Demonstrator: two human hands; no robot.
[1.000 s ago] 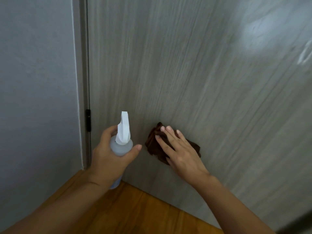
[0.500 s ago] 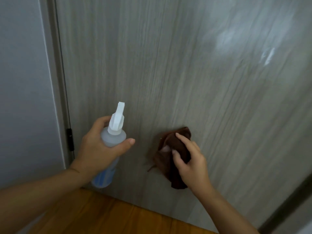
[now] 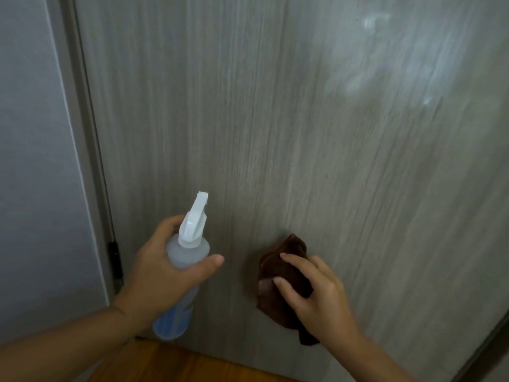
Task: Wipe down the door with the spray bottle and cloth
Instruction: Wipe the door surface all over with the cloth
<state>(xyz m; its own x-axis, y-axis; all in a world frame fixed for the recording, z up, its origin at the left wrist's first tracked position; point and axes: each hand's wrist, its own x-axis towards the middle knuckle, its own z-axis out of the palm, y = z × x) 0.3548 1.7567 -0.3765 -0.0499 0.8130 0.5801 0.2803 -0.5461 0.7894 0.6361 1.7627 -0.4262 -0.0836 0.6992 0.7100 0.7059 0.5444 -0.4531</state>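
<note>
Two bare forearms reach in from the bottom edge of the view, seen from the person's own head looking forward and down. Below them, nearest the viewer, a strip of warm orange-brown wooden floor (image 3: 176,362) runs along the foot of a door.

The left hand (image 3: 162,274) wraps around the neck of a translucent spray bottle (image 3: 184,271), thumb curled across the front and fingers behind it. The bottle tilts so its white trigger head points up and slightly right toward the door, while its bluish base hangs low near the floor. The nozzle is close to the door; whether it touches cannot be told.

Just to the right of the bottle, the right hand (image 3: 319,293) grips a dark brown cloth (image 3: 281,274), bunched up, with the thumb and bent fingers pinching its folds. The cloth is held against the lower part of the door, with one loose corner dangling below the wrist.

Beyond both hands, the door (image 3: 275,119) fills most of the view. It has a grey wood-grain finish with vertical streaks. Pale, shiny smears show in its upper right area.

Along the door's left edge runs a grey frame (image 3: 80,133), with a small dark hinge (image 3: 115,260) set low on it, level with the left hand. Farther left is a plain, pale grey wall (image 3: 33,161). A dark strip of frame also shows at the bottom right corner.
</note>
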